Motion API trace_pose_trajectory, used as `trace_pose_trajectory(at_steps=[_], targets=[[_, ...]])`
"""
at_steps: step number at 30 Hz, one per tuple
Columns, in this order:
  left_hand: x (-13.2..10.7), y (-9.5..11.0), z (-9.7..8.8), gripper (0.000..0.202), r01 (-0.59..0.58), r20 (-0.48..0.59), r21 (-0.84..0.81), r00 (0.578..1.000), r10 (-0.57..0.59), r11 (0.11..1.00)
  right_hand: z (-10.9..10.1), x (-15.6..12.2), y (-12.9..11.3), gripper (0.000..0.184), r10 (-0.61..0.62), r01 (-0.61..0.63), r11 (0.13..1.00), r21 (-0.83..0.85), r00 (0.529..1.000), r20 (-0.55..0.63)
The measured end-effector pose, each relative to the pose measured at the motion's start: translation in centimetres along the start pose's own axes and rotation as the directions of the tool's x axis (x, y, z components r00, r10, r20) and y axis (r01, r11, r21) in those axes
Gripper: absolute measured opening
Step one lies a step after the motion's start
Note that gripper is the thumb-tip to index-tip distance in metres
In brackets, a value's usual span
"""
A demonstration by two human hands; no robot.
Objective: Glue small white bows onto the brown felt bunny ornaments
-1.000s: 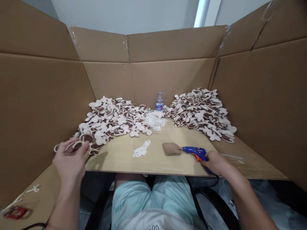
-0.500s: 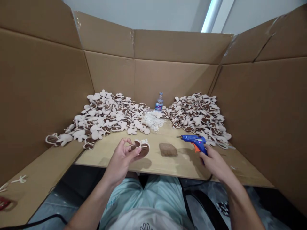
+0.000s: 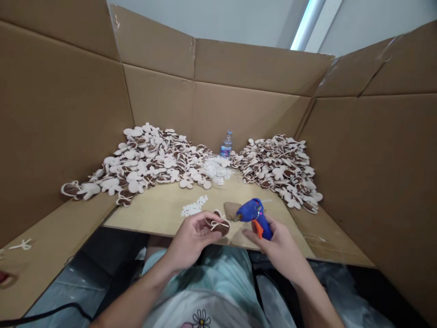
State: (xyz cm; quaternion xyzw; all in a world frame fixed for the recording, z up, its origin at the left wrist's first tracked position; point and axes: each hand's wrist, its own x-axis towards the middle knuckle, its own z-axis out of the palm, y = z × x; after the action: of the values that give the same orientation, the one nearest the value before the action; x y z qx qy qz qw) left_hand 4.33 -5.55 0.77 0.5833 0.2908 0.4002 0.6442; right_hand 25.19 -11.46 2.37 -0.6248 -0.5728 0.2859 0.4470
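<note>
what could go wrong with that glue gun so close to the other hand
The blue glue gun in the right hand points toward the left hand, so if its nozzle is hot, which the view can't show, those fingers might get burned. Glue could also drip onto the brown-and-white piece held there or the tan board. The left heap of pieces lies near the board's front edge, so a careless movement might knock some off.

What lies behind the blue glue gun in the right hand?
Behind the blue glue gun, held by the right hand, lies a brown pad. The gun covers the pad's right end, so that part cannot be seen.
</note>
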Motion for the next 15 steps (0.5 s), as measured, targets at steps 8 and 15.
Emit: trace_pose_trajectory(at_steps=[8,15], targets=[[0.1,-2.4,1.3,0.016,0.079,0.085,-0.054,0.994,-0.074,0.995,1.2,-0.3,-0.7,0.016,-0.027,0.01,0.989,0.146,0.992,0.12],[-0.7,-2.1,2.3,0.017,0.045,0.081,-0.127,0.996,-0.035,0.991,1.3,-0.6,-1.0,0.021,-0.038,0.01,0.973,0.23,0.992,0.121]])
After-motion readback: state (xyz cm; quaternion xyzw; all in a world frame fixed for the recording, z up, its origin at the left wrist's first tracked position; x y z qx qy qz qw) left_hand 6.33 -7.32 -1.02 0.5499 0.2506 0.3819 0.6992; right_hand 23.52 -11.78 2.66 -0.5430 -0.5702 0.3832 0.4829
